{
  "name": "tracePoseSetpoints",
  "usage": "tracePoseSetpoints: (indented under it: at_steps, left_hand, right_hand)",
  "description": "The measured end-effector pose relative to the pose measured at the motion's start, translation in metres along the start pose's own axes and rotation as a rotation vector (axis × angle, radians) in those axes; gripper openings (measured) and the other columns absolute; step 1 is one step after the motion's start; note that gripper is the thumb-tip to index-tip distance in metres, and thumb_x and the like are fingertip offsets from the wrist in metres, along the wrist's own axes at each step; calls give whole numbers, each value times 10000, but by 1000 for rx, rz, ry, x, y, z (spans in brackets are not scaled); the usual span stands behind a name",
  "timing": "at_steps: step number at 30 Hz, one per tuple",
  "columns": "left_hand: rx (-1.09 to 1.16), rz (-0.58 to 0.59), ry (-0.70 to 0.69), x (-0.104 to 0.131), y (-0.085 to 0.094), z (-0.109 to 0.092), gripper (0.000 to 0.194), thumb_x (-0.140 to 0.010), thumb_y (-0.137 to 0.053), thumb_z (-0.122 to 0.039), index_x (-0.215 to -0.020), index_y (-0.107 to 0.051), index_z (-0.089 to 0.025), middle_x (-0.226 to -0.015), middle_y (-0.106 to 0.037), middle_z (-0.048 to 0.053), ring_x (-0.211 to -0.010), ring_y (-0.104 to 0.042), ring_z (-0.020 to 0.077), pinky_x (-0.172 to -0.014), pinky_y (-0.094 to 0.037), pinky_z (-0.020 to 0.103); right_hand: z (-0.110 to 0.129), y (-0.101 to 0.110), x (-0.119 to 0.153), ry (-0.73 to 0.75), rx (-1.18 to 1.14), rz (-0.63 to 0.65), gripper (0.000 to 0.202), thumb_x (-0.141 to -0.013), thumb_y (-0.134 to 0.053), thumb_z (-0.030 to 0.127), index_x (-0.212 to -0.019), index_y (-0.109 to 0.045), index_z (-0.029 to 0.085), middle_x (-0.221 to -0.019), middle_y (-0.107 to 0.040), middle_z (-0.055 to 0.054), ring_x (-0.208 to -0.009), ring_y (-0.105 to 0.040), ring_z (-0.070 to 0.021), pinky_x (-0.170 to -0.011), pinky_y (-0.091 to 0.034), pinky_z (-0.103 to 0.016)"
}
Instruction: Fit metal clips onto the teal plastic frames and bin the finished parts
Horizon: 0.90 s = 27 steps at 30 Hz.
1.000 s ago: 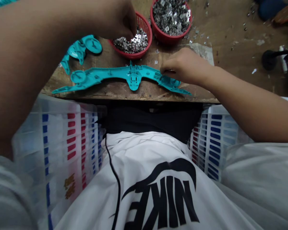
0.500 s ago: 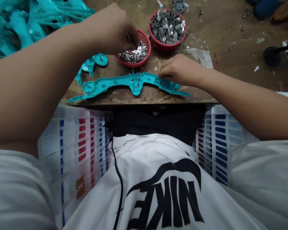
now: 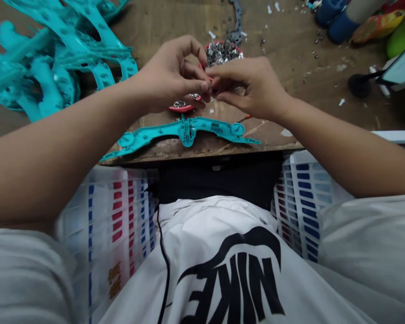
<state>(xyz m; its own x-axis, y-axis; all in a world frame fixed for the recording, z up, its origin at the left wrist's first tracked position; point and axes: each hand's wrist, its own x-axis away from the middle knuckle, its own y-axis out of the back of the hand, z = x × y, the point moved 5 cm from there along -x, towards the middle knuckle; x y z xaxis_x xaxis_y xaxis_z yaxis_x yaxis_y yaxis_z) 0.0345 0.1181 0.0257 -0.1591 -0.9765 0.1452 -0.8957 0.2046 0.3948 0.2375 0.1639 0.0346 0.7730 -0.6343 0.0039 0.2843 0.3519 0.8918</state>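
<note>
Both hands have moved since the earlier frame: the left hand (image 3: 170, 76) from over the nearer red basket, the right hand (image 3: 256, 85) from the long teal piece's right arm, and they now meet at the fingertips. The piece is thus left unheld, and attention appears to have passed to something small at the fingers.

Nearest, beyond the white shirt (image 3: 222, 216), plastic crates (image 3: 303, 198) flank the person. Past them, the teal piece (image 3: 187, 135) lies along the near edge of the wooden surface (image 3: 175, 20). Its long axis runs left to right, the left tip closer to that edge; its broad central tab points toward the person, a narrow prong away. A round disc sits toward each end.

Above and beyond it, each grip has bent fingers gathered close to the other's; whether either pinches anything is too hidden to tell. Behind them, the nearer basket (image 3: 182, 109) is mostly covered, while silvery metal bits (image 3: 222, 51) show in the farther one. Teal parts (image 3: 87, 54) heap at left; a curved grey part (image 3: 236, 22) lies farthest.
</note>
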Motion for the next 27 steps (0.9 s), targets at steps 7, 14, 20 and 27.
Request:
tracePoseSetpoints:
  at_steps: [7, 14, 20, 27]
  left_hand:
    - [19, 141, 23, 7, -13, 1, 325, -1227, -769, -89, -1505, -625, -177, -1299, -967, 176, -1181, -954, 315, -1151, -759, 607]
    - [-293, 166, 17, 3, -14, 7, 315, -1223, -707, -40, -1534, -736, -86, -1299, -964, 179, -1062, -900, 228, -1109, -763, 492]
    - [-128, 158, -19, 1, -21, 9, 261, -1136, -811, -242, -1335, -957, -156, -1227, -972, 154, -1071, -912, 283, -1049, -787, 518]
    - [-912, -108, -43, -25, 35, 25, 417, -1197, -762, -213, -1570, -944, -167, -1383, -960, 88, -1217, -769, 285, -1252, -586, 497]
  right_hand:
    - [-2, -9, 0, -103, 16, 73, 458, -1249, -649, 766, -1549, -942, 582, -1594, -894, -5, -1530, -771, -412, -1174, -670, -536]
    - [-13, -17, -7, -132, -9, 43, 394, -1194, -785, 738, -1445, -963, 491, -1443, -935, -46, -1384, -834, -421, -1081, -702, -525]
    - [-20, -21, -7, -90, -79, -57, 295, -1169, -822, 581, -1369, -979, 432, -1267, -971, -31, -1257, -883, -407, -1034, -732, -507]
    - [-47, -27, -13, -62, 181, -29, 358, -1174, -726, 392, -1395, -1005, 354, -1421, -959, -107, -1402, -861, -471, -1133, -703, -571]
